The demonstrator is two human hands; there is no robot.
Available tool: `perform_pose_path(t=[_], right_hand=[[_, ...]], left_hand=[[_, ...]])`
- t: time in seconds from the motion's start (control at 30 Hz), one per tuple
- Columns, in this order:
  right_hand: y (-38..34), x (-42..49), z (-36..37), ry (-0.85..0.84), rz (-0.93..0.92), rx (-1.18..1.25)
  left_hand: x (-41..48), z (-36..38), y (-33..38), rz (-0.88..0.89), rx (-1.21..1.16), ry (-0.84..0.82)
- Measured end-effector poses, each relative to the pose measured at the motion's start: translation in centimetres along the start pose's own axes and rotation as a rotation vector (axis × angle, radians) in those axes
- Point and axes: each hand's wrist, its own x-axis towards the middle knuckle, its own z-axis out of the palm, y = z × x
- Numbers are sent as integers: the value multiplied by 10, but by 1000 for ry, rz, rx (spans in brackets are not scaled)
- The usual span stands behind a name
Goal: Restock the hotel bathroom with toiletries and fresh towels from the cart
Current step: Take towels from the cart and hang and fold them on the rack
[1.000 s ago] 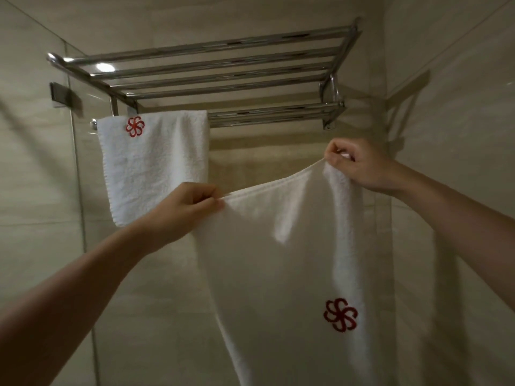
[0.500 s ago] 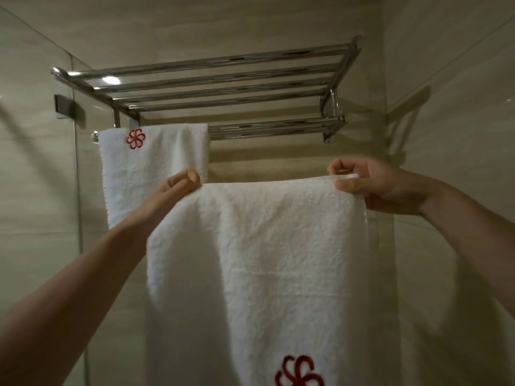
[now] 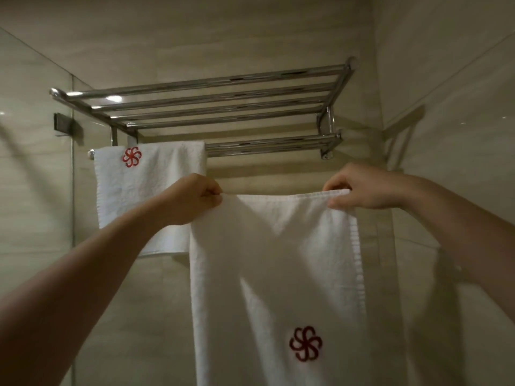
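Hanging step: left hand (image 3: 192, 199) & right hand (image 3: 362, 188) pinch towel (image 3: 278, 260) top corners, fingers closed. Next: lift over rail (image 3: 264, 147) above fingers (other towel (image 3: 145, 190) hangs left).

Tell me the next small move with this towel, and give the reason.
Probably lift the held towel up and drape its top edge over the bare stretch of the lower rail. The left hand and right hand pinch its top corners just below that rail, the hung towel fills only the rail's left part, and the space beside it is free.
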Motion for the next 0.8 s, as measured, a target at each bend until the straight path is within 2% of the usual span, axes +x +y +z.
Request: perform_pose_path(t=[0.2, 0.3, 0.43, 0.5, 0.6, 0.7, 0.8], right_hand=[[6, 31, -14, 333, -38, -171], [10, 45, -20, 405, 39, -254], [9, 70, -19, 541, 199, -263], [7, 82, -23, 593, 285, -125], [4, 104, -25, 622, 408, 291], [4, 126, -22, 677, 459, 466], [1, 138, -20, 680, 475, 785]], left_hand=[[43, -10, 0, 2, 328, 273], [56, -17, 10, -30, 263, 298], [82, -20, 24, -129, 157, 411], [95, -19, 27, -176, 147, 467], [109, -16, 30, -274, 64, 529], [123, -16, 34, -348, 2, 528], [138, -16, 35, -391, -153, 572]])
